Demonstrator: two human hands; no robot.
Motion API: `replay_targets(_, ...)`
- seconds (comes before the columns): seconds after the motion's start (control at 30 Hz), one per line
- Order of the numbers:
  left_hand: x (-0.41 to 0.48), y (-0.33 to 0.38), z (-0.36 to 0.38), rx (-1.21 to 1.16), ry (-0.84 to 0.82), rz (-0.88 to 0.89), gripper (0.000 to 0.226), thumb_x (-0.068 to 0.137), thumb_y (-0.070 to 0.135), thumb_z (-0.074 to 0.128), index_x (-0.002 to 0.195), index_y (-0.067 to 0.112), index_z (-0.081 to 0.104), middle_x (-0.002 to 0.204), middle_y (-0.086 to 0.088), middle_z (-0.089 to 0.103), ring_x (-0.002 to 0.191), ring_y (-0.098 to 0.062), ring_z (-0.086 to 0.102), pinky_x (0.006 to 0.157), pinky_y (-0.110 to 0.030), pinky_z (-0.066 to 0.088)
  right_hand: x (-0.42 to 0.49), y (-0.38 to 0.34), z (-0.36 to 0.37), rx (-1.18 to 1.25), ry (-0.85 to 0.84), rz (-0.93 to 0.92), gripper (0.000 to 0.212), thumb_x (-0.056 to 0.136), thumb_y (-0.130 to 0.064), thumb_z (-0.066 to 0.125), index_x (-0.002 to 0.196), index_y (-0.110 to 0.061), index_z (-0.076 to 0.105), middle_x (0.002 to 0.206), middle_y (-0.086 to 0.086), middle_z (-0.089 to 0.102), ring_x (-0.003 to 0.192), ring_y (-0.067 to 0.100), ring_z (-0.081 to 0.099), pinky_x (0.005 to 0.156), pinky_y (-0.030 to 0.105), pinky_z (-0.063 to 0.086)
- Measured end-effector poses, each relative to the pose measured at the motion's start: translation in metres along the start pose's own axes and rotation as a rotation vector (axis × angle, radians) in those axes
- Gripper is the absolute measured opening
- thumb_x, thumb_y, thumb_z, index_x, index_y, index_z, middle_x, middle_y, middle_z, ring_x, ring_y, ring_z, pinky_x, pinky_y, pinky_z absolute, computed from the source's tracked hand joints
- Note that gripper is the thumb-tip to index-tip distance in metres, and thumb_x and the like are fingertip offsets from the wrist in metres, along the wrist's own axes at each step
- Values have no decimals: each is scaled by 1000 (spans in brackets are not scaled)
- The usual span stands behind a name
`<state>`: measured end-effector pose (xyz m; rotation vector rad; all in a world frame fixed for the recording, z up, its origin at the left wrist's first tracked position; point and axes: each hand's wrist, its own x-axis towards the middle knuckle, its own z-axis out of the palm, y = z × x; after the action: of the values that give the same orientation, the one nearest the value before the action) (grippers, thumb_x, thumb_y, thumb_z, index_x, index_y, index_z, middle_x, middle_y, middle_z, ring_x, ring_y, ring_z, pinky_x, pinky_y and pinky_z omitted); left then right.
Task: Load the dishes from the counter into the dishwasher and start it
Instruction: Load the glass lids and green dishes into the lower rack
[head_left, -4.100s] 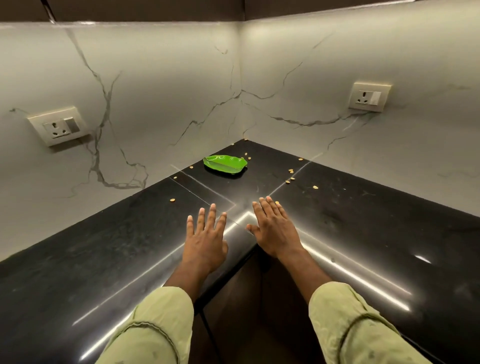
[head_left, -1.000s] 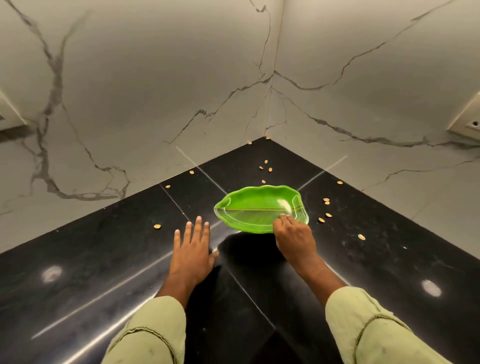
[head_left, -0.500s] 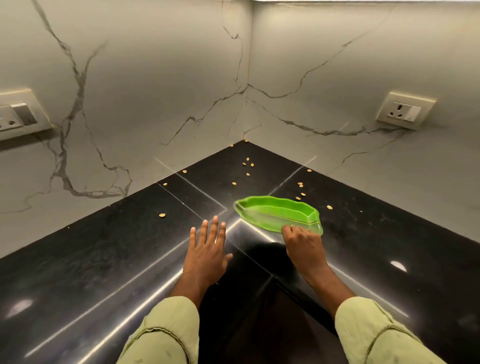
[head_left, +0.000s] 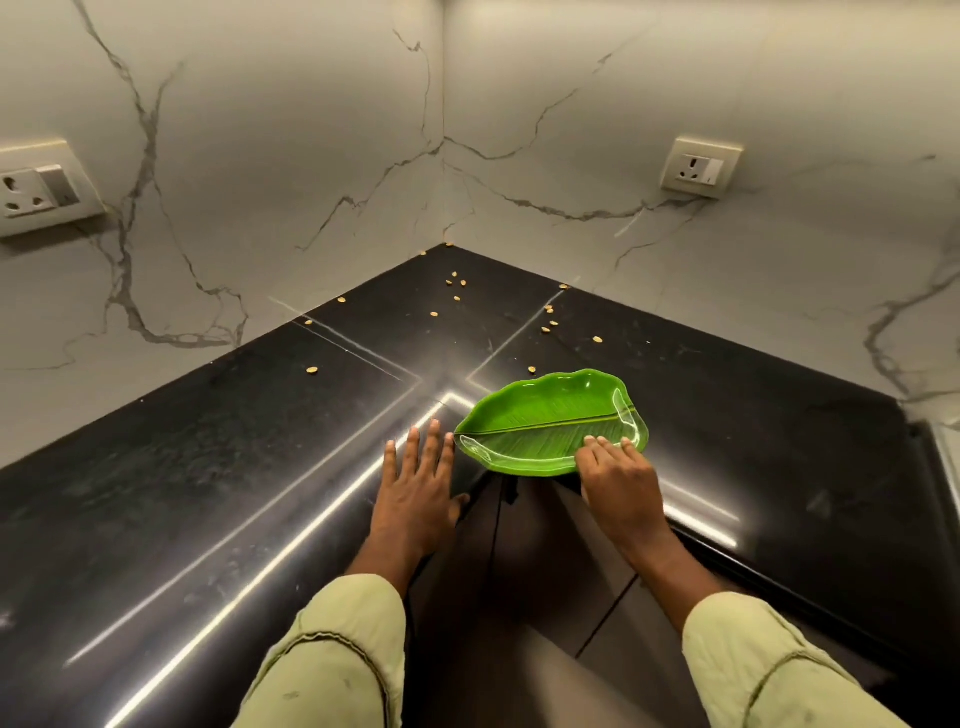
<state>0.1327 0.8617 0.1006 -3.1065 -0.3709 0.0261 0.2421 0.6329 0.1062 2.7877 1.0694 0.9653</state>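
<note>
Right hand (head_left: 618, 483) pinches plate (head_left: 540, 415) by its near rim, fingers (head_left: 602, 445) curled over it; left hand (head_left: 415, 493) flat on tabletop (head_left: 208, 467), fingers straight; best lift level, thumb underneath.

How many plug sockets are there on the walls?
2. The left socket is on the left wall, at the picture's edge. The right socket is on the right wall, past the corner. More could be outside the view.

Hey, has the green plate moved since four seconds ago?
Yes. The plate has come from beyond the counter seams, near the wall corner, to their near side, toward the person; the right hand grips it.
</note>
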Motion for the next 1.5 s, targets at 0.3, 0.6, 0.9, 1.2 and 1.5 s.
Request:
replay_targets(0.3, -100, 40, -1, -41, 34, -13, 82, 100, 55, 36, 159, 13, -3, 165, -10, -14, 151, -32, -13, 119, -53, -8, -102, 3, -64, 33, -16, 65, 27, 78, -9, 44, 82, -5, 70, 91, 15, 74, 82, 29, 74, 75, 45, 58)
replay_targets(0.6, -245, 106, 12, -25, -45, 59, 81, 101, 56, 33, 158, 16, -9, 164, -7, -20, 151, -29, -17, 121, -52, -8, -245, -4, -156, 73, -70, 170, 33, 74, -13, 39, 80, -4, 69, 88, 17, 74, 79, 31, 73, 71, 46, 59)
replay_targets(0.9, -334, 131, 11, -12, -110, 200, 78, 103, 54, 29, 156, 17, -14, 162, -6, -25, 149, -29, -21, 121, -52, -9, -349, -23, -223, -40, -116, 289, 20, 73, -7, 49, 78, -4, 68, 83, 16, 73, 74, 30, 73, 68, 44, 59)
replay_targets(1.2, -390, 169, 42, -27, -173, 349, 80, 101, 54, 33, 158, 15, -9, 164, -8, -18, 151, -31, -16, 121, -54, -6, -433, -48, -274, -96, -194, 378, 19, 69, -10, 41, 68, -11, 60, 64, 9, 64, 55, 30, 64, 46, 32, 48)
replay_targets(1.5, -405, 239, 55, 33, -249, 547, 81, 101, 54, 35, 158, 14, -8, 165, -8, -16, 151, -32, -15, 121, -54, -5, -509, -45, -302, -87, -433, 592, 43, 37, 3, 88, 61, -12, 56, 55, 8, 59, 47, 28, 60, 43, 28, 44)
